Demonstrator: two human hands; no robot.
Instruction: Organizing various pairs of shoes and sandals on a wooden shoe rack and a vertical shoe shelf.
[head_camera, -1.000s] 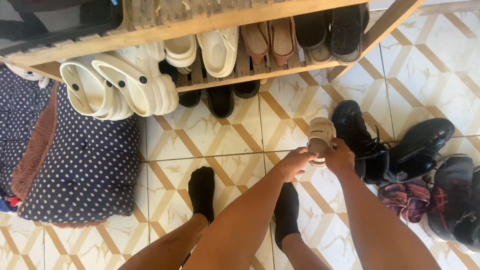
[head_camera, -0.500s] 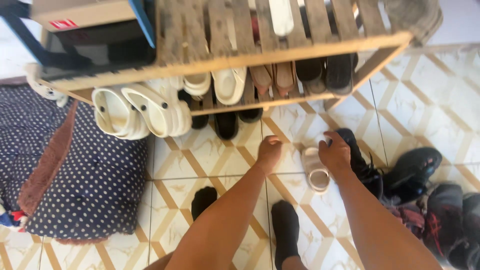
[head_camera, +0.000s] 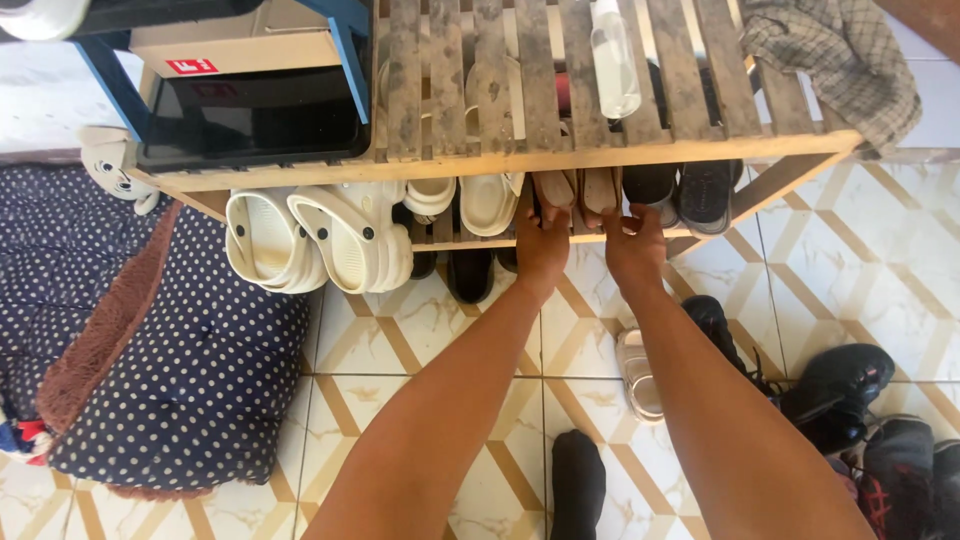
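My left hand (head_camera: 541, 245) and my right hand (head_camera: 634, 248) reach side by side to the front of the middle shelf of a wooden shoe rack (head_camera: 500, 160). A pair of brown flat slippers (head_camera: 552, 188) lies there, heels toward me. My left fingers curl on the heel of the left slipper. My right fingertips touch the heel end of the right slipper (head_camera: 600, 190), and its grip is unclear. A beige sandal (head_camera: 637, 372) lies on the tiled floor below my right forearm, free of both hands.
White clogs (head_camera: 355, 238) hang off the shelf's left end, with cream slides (head_camera: 488, 200) and dark shoes (head_camera: 705, 190) beside the slippers. Black shoes (head_camera: 840, 385) pile up at the right. A polka-dot cushion (head_camera: 180, 360) lies left. A clear bottle (head_camera: 612, 60) and checked cloth (head_camera: 835, 60) sit on top.
Both hands let go of the beige sandal, left it on the floor and moved up to the brown slippers on the shelf. The view tilted up toward the rack's top.
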